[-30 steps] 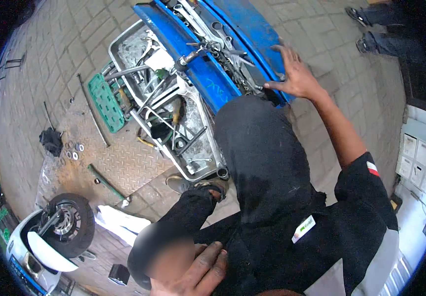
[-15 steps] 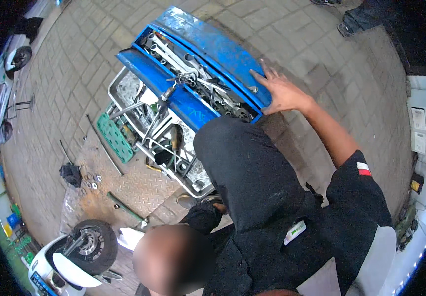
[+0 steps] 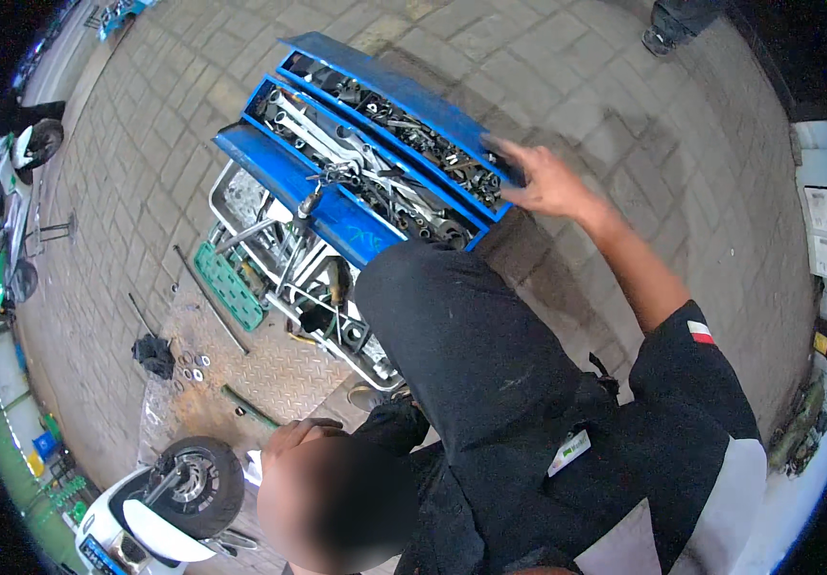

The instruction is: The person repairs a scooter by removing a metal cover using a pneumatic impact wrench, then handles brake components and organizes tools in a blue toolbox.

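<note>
A blue metal toolbox (image 3: pixel 332 213) stands with its lid sections parted. One tray holds several wrenches (image 3: pixel 313 132). The far tray is filled with small metal parts (image 3: pixel 423 137), possibly sockets and bits. At the right end of the far lid (image 3: pixel 394 81) is my right hand (image 3: pixel 549 182), fingers stretched and thumb apart, fingertips at the lid's corner. A bunch of keys (image 3: pixel 341 173) lies at the near lid's edge. Low in the view, my left hand (image 3: pixel 306 433) shows partly beside a blurred patch; its fingers are mostly hidden.
A white-rimmed tray of tools (image 3: pixel 231 222) lies against the toolbox, beside a green perforated plate (image 3: pixel 226 285). Metal rods, washers (image 3: pixel 193 368) and a dark cloth (image 3: pixel 152 355) lie on the floor. A motorbike wheel (image 3: pixel 193 486) is lower left. Another person's foot (image 3: pixel 659 41) is upper right.
The far lid has swung back, uncovering the tray of small parts. My right hand has moved slightly up with it. My left hand has come into sight low in the view.
</note>
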A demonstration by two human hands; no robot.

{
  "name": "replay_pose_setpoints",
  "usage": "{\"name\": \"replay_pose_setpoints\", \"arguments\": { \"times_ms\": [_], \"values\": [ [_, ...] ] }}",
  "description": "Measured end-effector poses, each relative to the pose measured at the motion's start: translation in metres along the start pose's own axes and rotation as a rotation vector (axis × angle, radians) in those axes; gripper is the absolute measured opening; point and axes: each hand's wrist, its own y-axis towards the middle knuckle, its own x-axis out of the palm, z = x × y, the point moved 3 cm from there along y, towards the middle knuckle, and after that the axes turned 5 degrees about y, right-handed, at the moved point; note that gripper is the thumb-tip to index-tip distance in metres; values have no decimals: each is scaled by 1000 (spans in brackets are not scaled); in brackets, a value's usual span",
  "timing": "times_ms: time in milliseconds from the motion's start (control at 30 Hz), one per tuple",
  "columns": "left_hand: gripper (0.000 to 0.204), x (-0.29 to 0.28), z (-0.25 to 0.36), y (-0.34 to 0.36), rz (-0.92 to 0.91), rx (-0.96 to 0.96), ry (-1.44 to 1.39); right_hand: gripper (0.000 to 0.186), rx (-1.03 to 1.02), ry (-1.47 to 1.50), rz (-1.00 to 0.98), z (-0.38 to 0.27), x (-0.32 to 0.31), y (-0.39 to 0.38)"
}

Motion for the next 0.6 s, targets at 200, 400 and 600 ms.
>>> {"name": "replay_pose_setpoints", "arguments": {
  "times_ms": [200, 400, 600],
  "values": [
    [13, 2, 5, 14, 2, -45, -24, 65, -24, 109, 118, 12, -1, -10],
    [14, 9, -6, 10, -12, -64, -33, 46, 171, 283, 341, 66, -31, 1],
    [15, 9, -1, 14, -12, -39, -15, 46, 269, 665, 313, 105, -17, 7]
  ]
}}
